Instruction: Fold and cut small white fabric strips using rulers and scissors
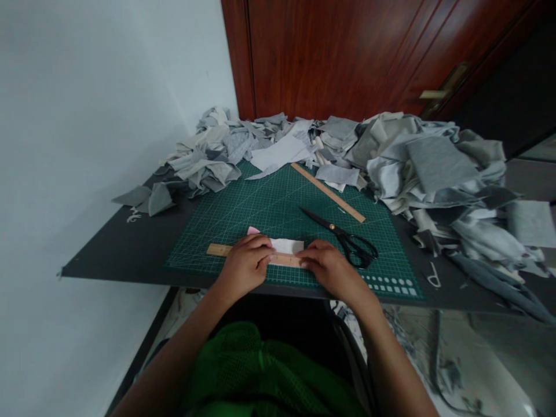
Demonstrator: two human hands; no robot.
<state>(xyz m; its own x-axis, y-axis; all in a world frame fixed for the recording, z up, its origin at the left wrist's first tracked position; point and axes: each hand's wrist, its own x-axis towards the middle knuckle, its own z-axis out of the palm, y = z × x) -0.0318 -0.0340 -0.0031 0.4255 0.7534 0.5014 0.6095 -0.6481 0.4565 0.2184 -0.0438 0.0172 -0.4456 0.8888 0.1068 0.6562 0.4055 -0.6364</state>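
Observation:
A small white cloth piece point(287, 247) lies on the green cutting mat point(243, 202) close to the front edge, with a wooden ruler point(218, 249) along its lower side. My left hand point(248, 259) has its fingers curled and pressed together on the ruler and the cloth's left end. At the right end, thumb and fingers of my right hand point(329, 267) close on the cloth and ruler; their tips are partly hidden. Just beyond my left fingers is a pink scrap point(252, 230). Black scissors point(332, 228) lie partly opened, right of the cloth, blades pointing away to the left.
Another wooden ruler point(328, 192) lies slanted farther back on the mat. Grey and white fabric scraps heap along the back point(278, 145), the left point(208, 171) and the right point(438, 165). A white wall point(108, 116) borders the dark table point(125, 249) at left.

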